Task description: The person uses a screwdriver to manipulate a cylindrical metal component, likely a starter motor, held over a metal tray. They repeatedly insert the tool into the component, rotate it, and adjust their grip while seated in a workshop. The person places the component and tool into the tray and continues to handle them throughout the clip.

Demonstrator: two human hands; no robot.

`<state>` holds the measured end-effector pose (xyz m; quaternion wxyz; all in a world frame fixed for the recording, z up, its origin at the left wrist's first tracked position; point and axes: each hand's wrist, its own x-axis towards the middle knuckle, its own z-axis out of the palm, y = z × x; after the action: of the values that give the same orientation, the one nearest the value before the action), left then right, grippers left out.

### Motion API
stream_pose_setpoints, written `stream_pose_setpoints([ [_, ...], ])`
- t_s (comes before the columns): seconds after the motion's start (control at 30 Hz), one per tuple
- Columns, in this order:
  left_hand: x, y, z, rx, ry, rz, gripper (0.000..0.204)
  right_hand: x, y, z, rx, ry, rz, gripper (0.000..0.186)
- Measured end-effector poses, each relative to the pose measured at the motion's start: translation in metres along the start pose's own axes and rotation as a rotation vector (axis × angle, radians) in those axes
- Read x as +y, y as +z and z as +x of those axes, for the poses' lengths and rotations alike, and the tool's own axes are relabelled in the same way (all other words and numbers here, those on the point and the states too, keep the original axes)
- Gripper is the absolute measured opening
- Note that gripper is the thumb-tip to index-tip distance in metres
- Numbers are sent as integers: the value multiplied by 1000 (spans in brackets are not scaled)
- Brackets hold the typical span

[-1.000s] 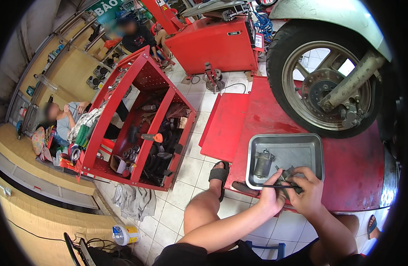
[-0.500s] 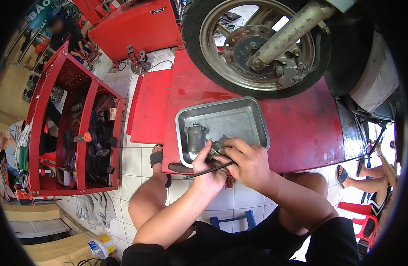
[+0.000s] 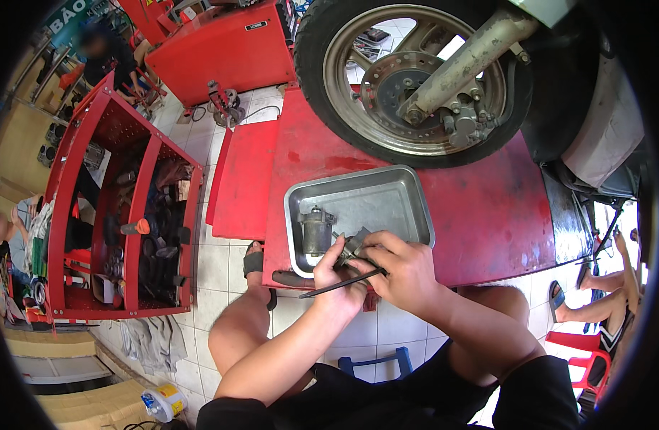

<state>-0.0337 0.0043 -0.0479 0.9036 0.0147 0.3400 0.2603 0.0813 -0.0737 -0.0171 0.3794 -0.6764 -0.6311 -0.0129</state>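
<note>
A small grey metal part (image 3: 354,246) is held in my left hand (image 3: 338,284), its thumb and fingers closed around it. My right hand (image 3: 402,271) is closed against the same part from the other side and also grips a thin black rod-shaped tool (image 3: 338,284), which slants down to the left across my left palm. Both hands are over the near edge of a shallow metal tray (image 3: 358,178). Inside the tray, to the left of my fingers, a cylindrical metal unit resembling a small motor (image 3: 316,233) stands upright. My fingers hide much of the held part.
The tray sits on a red lift platform (image 3: 487,208). A dark-handled tool (image 3: 292,279) lies by its near left corner. Beyond stands a motorcycle front wheel (image 3: 322,122). A red tool cart (image 3: 139,208) is left; a blue stool (image 3: 376,364) is below. Other people are at both sides.
The view has tilted slightly, so tray and wheel appear a little lower. The rod's tip has dipped slightly; both hands keep their hold on the part.
</note>
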Motion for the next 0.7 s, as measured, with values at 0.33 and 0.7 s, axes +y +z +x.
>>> stream_pose_setpoints([
  [0.33,1,4,-4,-20,4,-33,24,1,1,1,6,-11,1,24],
  [0.7,4,-3,1,-1,8,-10,30,2,0,0,-17,47,66,29],
])
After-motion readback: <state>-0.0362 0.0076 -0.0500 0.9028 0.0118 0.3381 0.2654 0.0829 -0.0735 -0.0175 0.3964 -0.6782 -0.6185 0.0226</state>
